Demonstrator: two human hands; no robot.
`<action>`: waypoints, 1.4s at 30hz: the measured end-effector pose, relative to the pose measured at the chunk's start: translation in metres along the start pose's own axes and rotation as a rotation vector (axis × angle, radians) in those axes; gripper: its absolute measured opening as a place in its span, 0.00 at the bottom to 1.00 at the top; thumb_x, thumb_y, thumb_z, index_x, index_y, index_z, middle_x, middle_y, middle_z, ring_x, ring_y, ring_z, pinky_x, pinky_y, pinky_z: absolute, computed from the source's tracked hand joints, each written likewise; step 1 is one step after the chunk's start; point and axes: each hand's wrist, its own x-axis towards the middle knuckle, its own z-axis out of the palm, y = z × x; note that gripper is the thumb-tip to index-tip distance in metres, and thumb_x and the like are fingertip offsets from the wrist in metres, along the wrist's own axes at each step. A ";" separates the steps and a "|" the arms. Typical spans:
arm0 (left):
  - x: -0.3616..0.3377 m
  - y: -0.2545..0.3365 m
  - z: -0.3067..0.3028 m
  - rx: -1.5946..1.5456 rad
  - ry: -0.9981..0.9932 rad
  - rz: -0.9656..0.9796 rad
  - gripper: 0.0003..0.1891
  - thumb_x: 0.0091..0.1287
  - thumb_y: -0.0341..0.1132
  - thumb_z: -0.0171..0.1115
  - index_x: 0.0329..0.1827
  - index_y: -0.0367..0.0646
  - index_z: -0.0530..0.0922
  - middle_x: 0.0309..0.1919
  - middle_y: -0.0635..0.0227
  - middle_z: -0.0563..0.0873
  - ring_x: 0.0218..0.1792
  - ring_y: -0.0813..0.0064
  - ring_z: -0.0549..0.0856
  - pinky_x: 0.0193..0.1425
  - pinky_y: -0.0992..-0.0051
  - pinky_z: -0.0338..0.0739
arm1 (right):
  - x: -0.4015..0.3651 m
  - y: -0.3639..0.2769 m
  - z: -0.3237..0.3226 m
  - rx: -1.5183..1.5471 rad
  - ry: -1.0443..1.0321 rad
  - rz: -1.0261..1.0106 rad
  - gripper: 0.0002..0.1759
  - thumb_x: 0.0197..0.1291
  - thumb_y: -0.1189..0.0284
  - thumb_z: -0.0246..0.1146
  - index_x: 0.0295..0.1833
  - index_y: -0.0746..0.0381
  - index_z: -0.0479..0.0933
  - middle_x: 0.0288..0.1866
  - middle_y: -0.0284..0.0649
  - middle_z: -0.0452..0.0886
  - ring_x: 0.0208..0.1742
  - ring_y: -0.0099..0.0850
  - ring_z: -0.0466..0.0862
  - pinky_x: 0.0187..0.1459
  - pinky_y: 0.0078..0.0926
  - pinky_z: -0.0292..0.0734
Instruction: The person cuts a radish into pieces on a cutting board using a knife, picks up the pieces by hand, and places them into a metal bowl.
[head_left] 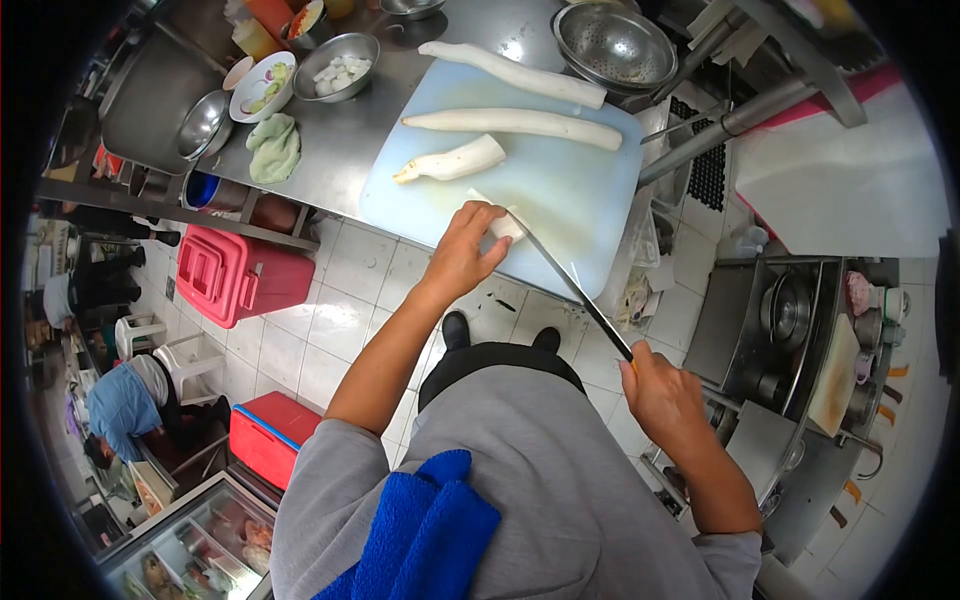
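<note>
My right hand (pixel 662 395) is wrapped round the handle of a long kitchen knife (pixel 572 282), whose blade slants up and left over the near edge of a pale blue cutting board (pixel 592 190). The blade's far end lies against a short piece of peeled daikon (pixel 508 228). With bent fingers, my left hand (pixel 462 248) grips that piece, fingertips right beside the blade. Behind it on the board rest a stubby daikon piece (pixel 455 160) with a tapered end, a long thin daikon (pixel 520 125) and another long one (pixel 515 75) at the far edge.
Left on the steel table (pixel 335 150) are a green cloth (pixel 273 150), a bowl of white chunks (pixel 342 70) and a white bowl with vegetable pieces (pixel 262 88). A colander (pixel 615 45) stands back right. On the floor sits a red lidded bin (pixel 240 275); a person (pixel 130 400) bends at far left.
</note>
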 end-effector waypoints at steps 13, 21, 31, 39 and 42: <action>0.000 -0.007 0.002 -0.004 0.026 0.096 0.21 0.63 0.31 0.68 0.58 0.38 0.76 0.54 0.57 0.80 0.58 0.52 0.77 0.63 0.62 0.73 | 0.043 -0.003 0.021 0.126 -0.114 -0.034 0.13 0.73 0.65 0.56 0.44 0.65 0.67 0.25 0.52 0.81 0.28 0.57 0.82 0.32 0.54 0.75; -0.008 -0.018 0.017 -0.041 0.216 0.169 0.18 0.63 0.30 0.72 0.54 0.40 0.77 0.51 0.56 0.79 0.48 0.57 0.80 0.51 0.67 0.79 | 0.044 -0.002 0.038 0.178 0.017 -0.039 0.13 0.73 0.64 0.57 0.45 0.64 0.67 0.25 0.51 0.82 0.26 0.55 0.83 0.28 0.53 0.76; -0.007 -0.022 0.015 -0.045 0.204 0.187 0.17 0.63 0.30 0.71 0.52 0.38 0.77 0.50 0.57 0.79 0.48 0.58 0.78 0.51 0.67 0.79 | 0.008 -0.003 0.023 0.077 0.035 -0.047 0.13 0.72 0.63 0.58 0.44 0.63 0.68 0.25 0.48 0.82 0.24 0.51 0.83 0.26 0.49 0.78; -0.008 -0.019 0.015 -0.026 0.192 0.164 0.17 0.63 0.27 0.70 0.52 0.38 0.76 0.49 0.58 0.78 0.48 0.63 0.80 0.53 0.69 0.80 | -0.005 -0.006 0.013 0.055 -0.019 -0.023 0.12 0.70 0.66 0.61 0.41 0.62 0.67 0.24 0.48 0.81 0.25 0.52 0.82 0.27 0.48 0.76; -0.008 -0.016 0.014 -0.044 0.180 0.139 0.17 0.63 0.27 0.70 0.53 0.38 0.76 0.49 0.58 0.78 0.48 0.62 0.80 0.53 0.69 0.80 | -0.003 -0.012 0.010 0.036 -0.024 -0.021 0.13 0.70 0.66 0.60 0.41 0.63 0.66 0.25 0.49 0.81 0.26 0.52 0.83 0.27 0.49 0.77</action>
